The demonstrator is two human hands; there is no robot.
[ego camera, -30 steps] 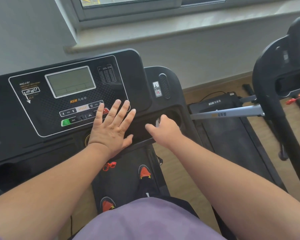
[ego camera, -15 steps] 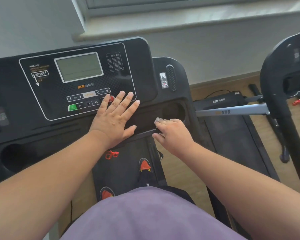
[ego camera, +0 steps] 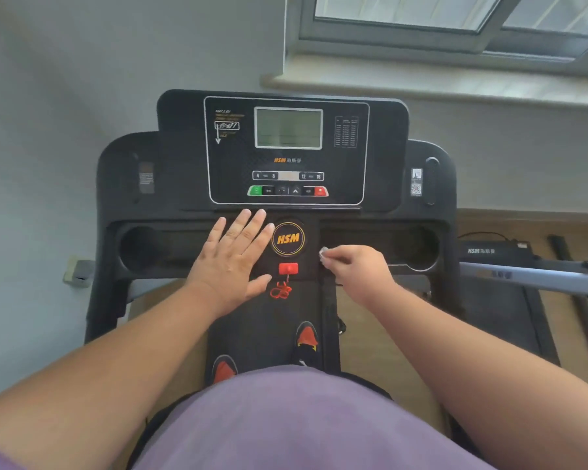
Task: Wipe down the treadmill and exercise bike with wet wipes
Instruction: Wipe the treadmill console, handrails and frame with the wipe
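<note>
We judge the job early — our right hand (ego camera: 355, 271) pinches a wadded wet wipe (ego camera: 324, 254) against the treadmill (ego camera: 386, 171) tray, left hand (ego camera: 233, 257) flat, empty, beside it — no exercise bike visible.

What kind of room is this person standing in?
Probably a home workout room or small gym: a treadmill console sits right in front, a second HSM machine stands to the right, and a window sill runs along the wall.
</note>
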